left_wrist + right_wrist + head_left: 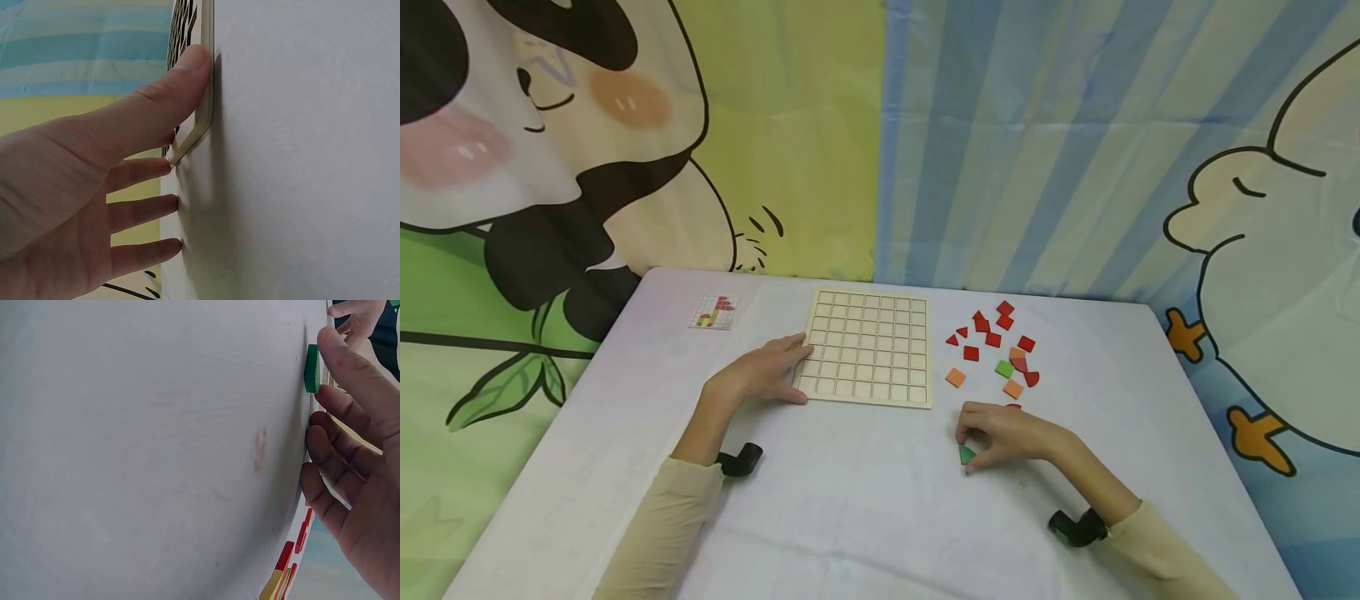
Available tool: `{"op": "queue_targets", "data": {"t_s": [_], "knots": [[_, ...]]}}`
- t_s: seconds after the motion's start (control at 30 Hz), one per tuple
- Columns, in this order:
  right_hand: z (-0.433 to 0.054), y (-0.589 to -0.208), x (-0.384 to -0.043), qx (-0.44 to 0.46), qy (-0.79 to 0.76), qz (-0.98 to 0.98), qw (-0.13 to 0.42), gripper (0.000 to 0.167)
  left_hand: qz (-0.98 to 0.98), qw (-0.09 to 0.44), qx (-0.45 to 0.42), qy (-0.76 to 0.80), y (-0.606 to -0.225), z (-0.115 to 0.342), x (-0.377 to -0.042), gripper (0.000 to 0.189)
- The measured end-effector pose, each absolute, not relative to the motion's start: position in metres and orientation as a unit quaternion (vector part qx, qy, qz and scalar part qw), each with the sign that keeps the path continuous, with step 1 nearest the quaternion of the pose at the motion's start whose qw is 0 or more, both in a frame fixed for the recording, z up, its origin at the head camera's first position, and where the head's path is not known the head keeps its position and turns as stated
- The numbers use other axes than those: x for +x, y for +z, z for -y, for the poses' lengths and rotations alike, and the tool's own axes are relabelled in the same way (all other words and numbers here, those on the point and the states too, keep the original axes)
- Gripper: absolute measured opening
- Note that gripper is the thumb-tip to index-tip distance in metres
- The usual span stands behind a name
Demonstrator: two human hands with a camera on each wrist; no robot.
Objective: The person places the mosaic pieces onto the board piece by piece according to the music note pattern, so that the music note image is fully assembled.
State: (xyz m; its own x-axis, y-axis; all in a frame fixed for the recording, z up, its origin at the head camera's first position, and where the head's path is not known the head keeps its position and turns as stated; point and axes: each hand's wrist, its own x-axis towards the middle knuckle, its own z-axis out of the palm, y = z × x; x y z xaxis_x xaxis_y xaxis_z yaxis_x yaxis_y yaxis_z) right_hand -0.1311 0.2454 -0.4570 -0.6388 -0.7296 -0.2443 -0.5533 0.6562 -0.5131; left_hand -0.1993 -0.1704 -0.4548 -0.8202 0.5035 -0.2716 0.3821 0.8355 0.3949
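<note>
A pale wooden grid board [864, 400] lies flat on the white table. At its near left corner rests my left hand [767, 371], the thumb on the rim and the other fingers nearly straight along the left side. In the left wrist view, the thumb [181, 72] lies over the board's edge [203, 115]. To the right of the board, my right hand [1007, 433] pinches a small green piece with a curved edge [966, 455] between thumb and index finger, close at the tabletop. The green piece [311, 369] stands on edge in the right wrist view, the other fingers curled below it.
Beyond my right hand lie loose flat pieces: several red ones [971, 353], orange squares [955, 377] and a light green square [1004, 368]. A small card with a coloured grid pattern [715, 312] lies at the back left. Printed curtains [1000, 150] hang behind the table.
</note>
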Motion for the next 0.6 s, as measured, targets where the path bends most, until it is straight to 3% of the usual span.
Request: {"op": "queue_targets", "data": {"t_s": [0.6], "knots": [[-0.2403, -0.4594, -0.1282, -0.371, -0.194, -0.882, 0.219, 0.021, -0.945, 0.170, 0.226, 0.164, -0.4573, 0.1721, -0.2025, 0.093]]}}
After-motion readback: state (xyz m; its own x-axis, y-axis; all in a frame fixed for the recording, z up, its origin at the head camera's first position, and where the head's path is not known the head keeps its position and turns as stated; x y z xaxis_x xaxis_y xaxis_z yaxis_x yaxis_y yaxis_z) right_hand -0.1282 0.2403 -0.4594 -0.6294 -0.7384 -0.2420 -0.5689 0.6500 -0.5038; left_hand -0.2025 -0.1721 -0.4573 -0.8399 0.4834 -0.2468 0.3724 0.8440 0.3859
